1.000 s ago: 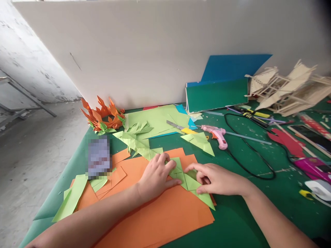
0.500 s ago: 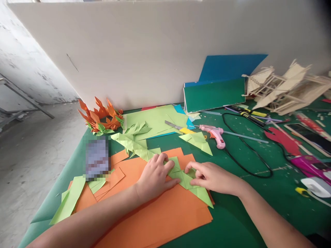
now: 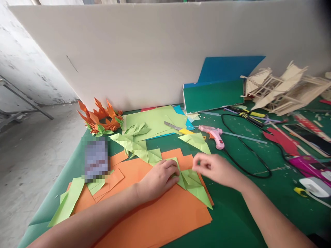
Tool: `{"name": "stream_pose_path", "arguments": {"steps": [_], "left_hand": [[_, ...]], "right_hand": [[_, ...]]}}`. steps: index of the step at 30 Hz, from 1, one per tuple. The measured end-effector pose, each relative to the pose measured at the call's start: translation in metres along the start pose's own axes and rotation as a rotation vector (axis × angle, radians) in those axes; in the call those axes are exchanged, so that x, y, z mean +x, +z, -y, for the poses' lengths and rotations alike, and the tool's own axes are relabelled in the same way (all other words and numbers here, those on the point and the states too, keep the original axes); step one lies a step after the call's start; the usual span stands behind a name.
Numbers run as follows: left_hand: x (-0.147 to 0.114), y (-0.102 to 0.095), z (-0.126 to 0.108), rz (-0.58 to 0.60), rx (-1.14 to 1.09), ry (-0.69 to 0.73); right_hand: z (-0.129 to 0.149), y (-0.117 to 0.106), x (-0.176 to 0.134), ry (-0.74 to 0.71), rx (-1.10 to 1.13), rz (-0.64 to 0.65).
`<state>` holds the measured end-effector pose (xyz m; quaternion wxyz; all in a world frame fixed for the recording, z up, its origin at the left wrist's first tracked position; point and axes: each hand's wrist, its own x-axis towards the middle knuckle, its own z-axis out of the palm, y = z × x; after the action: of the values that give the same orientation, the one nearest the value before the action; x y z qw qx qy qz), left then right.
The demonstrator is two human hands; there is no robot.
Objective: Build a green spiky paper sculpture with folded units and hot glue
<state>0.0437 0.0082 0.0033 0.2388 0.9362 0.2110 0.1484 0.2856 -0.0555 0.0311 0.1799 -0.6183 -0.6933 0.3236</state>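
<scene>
A folded light-green paper point(image 3: 195, 187) lies slanted on a stack of orange paper sheets point(image 3: 160, 220). My left hand point(image 3: 161, 177) is on its upper left part, fingers curled and closed over it. At the paper's upper right edge, my right hand point(image 3: 210, 167) is raised with thumb and index finger drawn together in a pinch. Whether a bit of the paper sits between those fingertips is hidden. Beyond my left hand, a chain of folded green pieces point(image 3: 137, 146) reaches to the upper left. One more folded green piece point(image 3: 196, 141) lies past my right hand.
A pink glue gun point(image 3: 213, 134) and its black cord point(image 3: 245, 165) lie right of centre. A yellow utility knife point(image 3: 178, 128) rests on green sheets point(image 3: 155, 119). An orange origami ring point(image 3: 100, 117) stands back left, a wooden stick model point(image 3: 287, 86) back right. A white board point(image 3: 129, 55) closes the rear.
My right hand has lifted slightly up and to the right, its fingers drawn together. The left hand has shifted a little right and down, its thumb now tucked in.
</scene>
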Motion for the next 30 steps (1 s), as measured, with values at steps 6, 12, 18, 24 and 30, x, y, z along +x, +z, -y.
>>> {"name": "stream_pose_path", "arguments": {"steps": [6, 12, 18, 24, 30], "left_hand": [[-0.003, 0.005, 0.006, -0.061, 0.103, 0.042], [-0.001, 0.005, 0.003, -0.056, 0.175, 0.008], [0.001, 0.004, 0.000, -0.021, 0.152, -0.048], [0.000, 0.005, 0.002, -0.065, 0.114, -0.039], [-0.006, 0.009, 0.005, -0.125, 0.077, -0.009]], "right_hand": [[-0.063, -0.025, 0.017, 0.072, -0.401, -0.762], [-0.105, -0.018, 0.038, 0.135, -0.425, -0.807], [-0.098, -0.018, 0.037, 0.167, -0.412, -0.865], [-0.078, -0.018, 0.033, -0.047, -0.080, -0.957], [-0.046, -0.007, 0.021, -0.243, 0.257, -0.555]]}}
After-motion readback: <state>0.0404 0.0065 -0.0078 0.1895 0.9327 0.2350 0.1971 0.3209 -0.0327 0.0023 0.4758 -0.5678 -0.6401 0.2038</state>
